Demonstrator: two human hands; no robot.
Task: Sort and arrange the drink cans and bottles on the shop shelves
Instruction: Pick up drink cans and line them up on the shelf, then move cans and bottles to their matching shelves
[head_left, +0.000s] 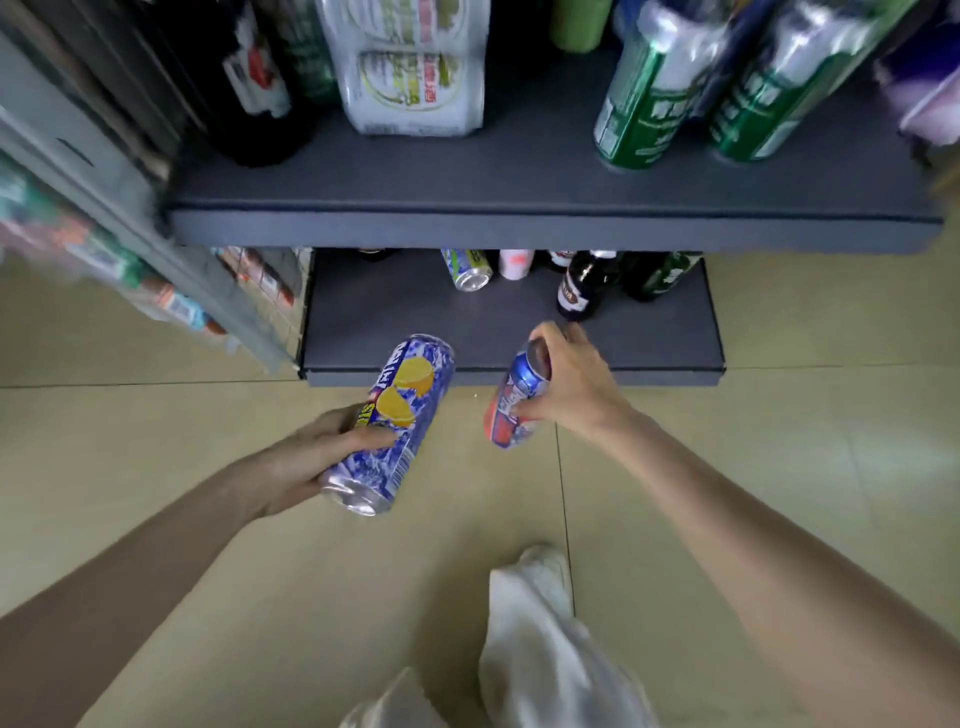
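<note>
blue-and-white print with yellow lemons covers the tall can in the left hand, whose fingers wrap its lower half; the can lies tilted, base toward the camera and top aimed up and right at the bottom shelf. to its right, apart from it, the right hand grips a shorter red-and-blue can from its right side, fingers curled over the rim and thumb low on the body, long axis nearly upright and leaning a little right. both cans hang over the floor just short of the shelf's front edge. the right hand looks nearer the shelf, so its can likely goes in first, toward the bare front area beside the bottles and the can lying on its side.
</note>
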